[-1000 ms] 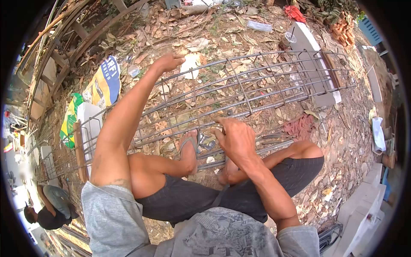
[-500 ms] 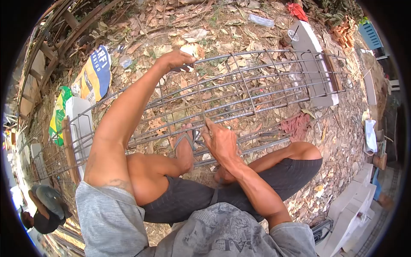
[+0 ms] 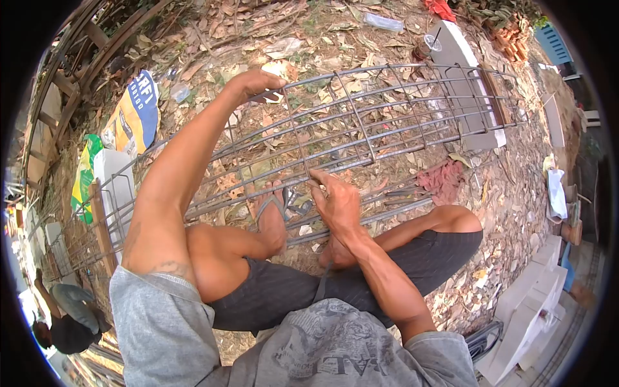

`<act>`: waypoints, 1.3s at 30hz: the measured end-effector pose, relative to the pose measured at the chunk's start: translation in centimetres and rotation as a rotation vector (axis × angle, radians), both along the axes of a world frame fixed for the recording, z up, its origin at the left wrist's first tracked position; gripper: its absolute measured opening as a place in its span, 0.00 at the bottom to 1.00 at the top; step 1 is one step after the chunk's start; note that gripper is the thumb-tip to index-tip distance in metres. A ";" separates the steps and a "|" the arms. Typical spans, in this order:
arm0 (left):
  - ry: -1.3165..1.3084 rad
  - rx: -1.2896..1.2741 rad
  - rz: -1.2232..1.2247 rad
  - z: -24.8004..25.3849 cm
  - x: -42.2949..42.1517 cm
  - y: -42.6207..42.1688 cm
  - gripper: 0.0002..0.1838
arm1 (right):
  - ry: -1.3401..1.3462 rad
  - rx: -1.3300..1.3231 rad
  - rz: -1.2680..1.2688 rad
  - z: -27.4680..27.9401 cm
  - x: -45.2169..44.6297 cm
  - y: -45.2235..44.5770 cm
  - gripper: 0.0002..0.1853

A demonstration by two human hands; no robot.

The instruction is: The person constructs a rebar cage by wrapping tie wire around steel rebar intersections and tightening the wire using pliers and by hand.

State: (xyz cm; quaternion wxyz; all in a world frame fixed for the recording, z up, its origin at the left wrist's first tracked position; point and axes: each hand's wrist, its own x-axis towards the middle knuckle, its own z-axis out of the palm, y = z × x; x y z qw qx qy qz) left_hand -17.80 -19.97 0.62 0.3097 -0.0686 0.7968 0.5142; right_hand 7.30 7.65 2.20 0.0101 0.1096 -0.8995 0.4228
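A long cage of steel rods [image 3: 361,119], tied with thin square stirrups, stretches across the view above my feet. My left hand [image 3: 259,84] is closed on its far top rod, next to a stirrup. On the near side, my right hand [image 3: 339,202] pinches the cage where the same stirrup meets the near rod, with the index finger and thumb close together. The other fingers of that hand are curled. Under the cage, a sandaled foot [image 3: 271,213] rests on the ground.
A pale block [image 3: 463,90] with a wooden strip lies under the cage's right part, and another pale block [image 3: 115,184] is at the left. Printed sacks [image 3: 132,116], a red cloth [image 3: 441,180] and a drink cup [image 3: 432,43] lie around. A person [image 3: 71,316] crouches at lower left.
My left hand has closed on the far top rod. My right hand has moved left to the stirrup and closed on it. The cage appears slightly higher in view.
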 end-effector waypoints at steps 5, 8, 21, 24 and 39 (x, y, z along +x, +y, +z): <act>0.032 -0.056 0.016 0.7 0.4 0.3 0.21 | -0.045 -0.003 -0.014 -0.1 0.0 -0.1 0.15; 0.024 -0.052 -0.028 0.4 0.0 -0.1 0.22 | -0.064 -0.048 -0.010 -0.1 0.1 -0.1 0.16; -0.094 0.108 0.026 -0.1 -0.3 -0.9 0.23 | -0.080 -0.035 0.021 0.3 -0.1 0.4 0.18; -0.098 0.114 0.055 0.1 0.0 -0.7 0.24 | -0.001 0.042 0.042 0.4 0.1 0.4 0.18; -0.081 0.088 0.076 0.2 0.2 -0.3 0.23 | -0.047 0.071 0.031 0.6 0.3 0.4 0.20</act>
